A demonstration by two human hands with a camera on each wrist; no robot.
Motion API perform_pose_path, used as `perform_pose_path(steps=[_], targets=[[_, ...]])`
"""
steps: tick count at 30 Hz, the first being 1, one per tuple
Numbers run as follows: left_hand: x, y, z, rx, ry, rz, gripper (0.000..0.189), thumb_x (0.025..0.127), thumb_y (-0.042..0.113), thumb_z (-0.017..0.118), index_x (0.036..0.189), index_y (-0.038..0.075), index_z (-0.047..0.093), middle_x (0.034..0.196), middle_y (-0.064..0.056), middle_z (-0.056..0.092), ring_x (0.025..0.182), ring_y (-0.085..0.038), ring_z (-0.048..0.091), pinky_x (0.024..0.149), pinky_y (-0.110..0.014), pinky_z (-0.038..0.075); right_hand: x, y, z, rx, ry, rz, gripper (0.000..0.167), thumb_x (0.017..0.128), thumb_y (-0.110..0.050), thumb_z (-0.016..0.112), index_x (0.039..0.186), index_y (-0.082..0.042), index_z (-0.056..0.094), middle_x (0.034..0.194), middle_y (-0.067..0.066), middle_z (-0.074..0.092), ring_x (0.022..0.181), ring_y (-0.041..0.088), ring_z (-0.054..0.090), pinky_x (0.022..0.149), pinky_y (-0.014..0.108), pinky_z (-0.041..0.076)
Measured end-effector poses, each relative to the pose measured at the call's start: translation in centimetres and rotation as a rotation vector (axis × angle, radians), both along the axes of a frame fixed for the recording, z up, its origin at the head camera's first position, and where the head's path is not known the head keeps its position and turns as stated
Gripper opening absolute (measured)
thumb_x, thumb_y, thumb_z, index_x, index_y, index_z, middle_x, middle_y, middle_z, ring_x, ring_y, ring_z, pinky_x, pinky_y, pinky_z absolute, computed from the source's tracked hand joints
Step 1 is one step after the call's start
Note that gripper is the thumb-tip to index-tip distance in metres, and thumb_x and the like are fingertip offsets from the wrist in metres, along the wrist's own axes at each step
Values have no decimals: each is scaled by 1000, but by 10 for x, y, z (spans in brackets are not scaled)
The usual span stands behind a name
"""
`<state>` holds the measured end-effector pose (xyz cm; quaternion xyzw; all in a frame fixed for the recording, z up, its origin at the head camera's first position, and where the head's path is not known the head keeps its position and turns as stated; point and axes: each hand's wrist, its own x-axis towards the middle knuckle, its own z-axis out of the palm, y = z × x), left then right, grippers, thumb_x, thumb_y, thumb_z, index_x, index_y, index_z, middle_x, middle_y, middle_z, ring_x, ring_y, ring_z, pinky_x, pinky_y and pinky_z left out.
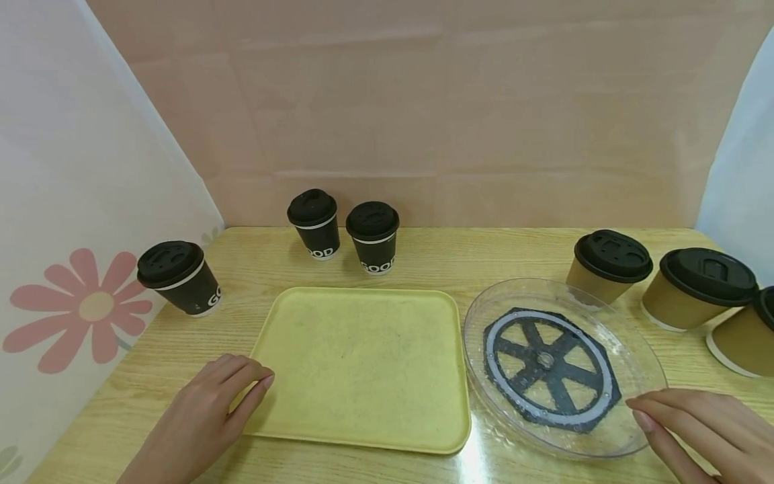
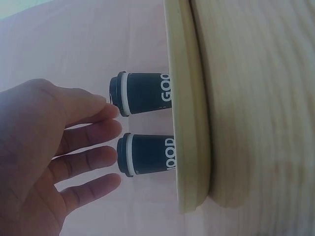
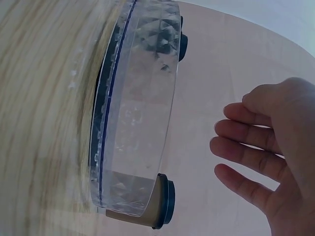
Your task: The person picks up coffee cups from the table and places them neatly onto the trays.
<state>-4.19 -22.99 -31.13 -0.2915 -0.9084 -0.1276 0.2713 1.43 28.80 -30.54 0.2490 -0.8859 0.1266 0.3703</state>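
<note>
My left hand (image 1: 208, 410) hovers over the left front edge of a yellow rectangular tray (image 1: 363, 370), its fingers relaxed and holding nothing. In the left wrist view, its fingers (image 2: 86, 160) are spread loosely, with the tray's side and two black cups behind. On the right, my right hand (image 1: 707, 430) is near the rim of a round clear plastic tray (image 1: 635, 363) with a dark wheel-shaped base. The right wrist view shows a gap between the right fingers (image 3: 246, 152) and the clear tray's wall (image 3: 142, 118); that hand holds nothing.
Black lidded paper cups stand behind the yellow tray: a left one (image 1: 314, 225), a right one (image 1: 375, 238) and another (image 1: 181, 279) at the far left. Brown cups with black lids (image 1: 695, 296) line the right side. A beige backdrop (image 1: 453, 121) closes off the rear.
</note>
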Motion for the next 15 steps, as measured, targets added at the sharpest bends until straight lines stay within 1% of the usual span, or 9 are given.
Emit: perform_pose_path(steps=[1, 3, 5, 6, 8, 10, 11, 13, 15], targets=[[0, 0, 0, 0, -1, 1, 43, 103, 47, 39, 86, 21, 69, 84, 19, 61, 79, -2, 55, 73, -16, 47, -1, 0, -1, -8, 14, 7, 60, 99, -54, 43, 70, -12, 75, 67, -2, 68, 64, -5, 56, 62, 4, 45], [0, 0, 0, -3, -7, 5, 31, 101, 40, 50, 86, 21, 69, 85, 19, 61, 79, -2, 55, 74, -16, 47, -1, 0, -3, -16, 27, 9, 60, 99, -54, 44, 69, -12, 75, 67, -2, 68, 65, -6, 56, 63, 4, 45], [0, 0, 0, -9, -18, 14, 13, 94, 30, 64, 86, 21, 69, 85, 20, 61, 79, -2, 55, 74, -16, 47, -1, 0, -3, -18, 34, 13, 60, 99, -53, 44, 69, -11, 74, 66, -1, 68, 65, -6, 56, 63, 4, 45], [0, 0, 0, -13, -24, 20, 4, 89, 24, 70, 86, 22, 69, 85, 20, 61, 80, -1, 55, 74, -15, 47, -1, 0, -3, -19, 37, 15, 60, 99, -53, 44, 69, -11, 74, 66, -1, 68, 65, -6, 56, 63, 4, 45], [0, 0, 0, -23, -34, 31, 14, 79, 14, 77, 87, 22, 69, 85, 20, 60, 80, -1, 55, 75, -15, 47, -2, 0, -2, -18, 44, 22, 60, 99, -52, 44, 69, -11, 74, 66, -1, 68, 64, -6, 56, 63, 4, 45], [0, 0, 0, -31, -39, 38, 20, 74, 10, 79, 87, 22, 69, 85, 20, 60, 80, -1, 55, 75, -15, 47, -2, 0, -2, -14, 49, 30, 59, 100, -51, 45, 69, -11, 74, 66, -1, 68, 63, -5, 56, 62, 4, 45], [0, 0, 0, -35, -39, 40, 21, 74, 10, 79, 87, 23, 69, 85, 20, 60, 80, -1, 55, 75, -15, 47, -3, 0, -2, -12, 50, 34, 59, 100, -51, 45, 69, -11, 75, 66, -1, 68, 63, -5, 57, 62, 4, 45], [0, 0, 0, -39, -36, 40, 15, 78, 14, 78, 87, 22, 69, 86, 20, 60, 80, -1, 55, 75, -15, 47, -1, 0, 1, 4, 24, 16, 60, 100, -51, 43, 70, -11, 75, 66, 0, 68, 62, -3, 57, 61, 5, 46], [0, -1, 0, -38, -33, 34, 10, 81, 16, 76, 87, 21, 69, 86, 20, 61, 80, -1, 56, 74, -15, 47, -1, 0, 1, 3, 21, 13, 60, 100, -51, 43, 69, -11, 74, 66, 0, 68, 62, -3, 57, 61, 5, 46]])
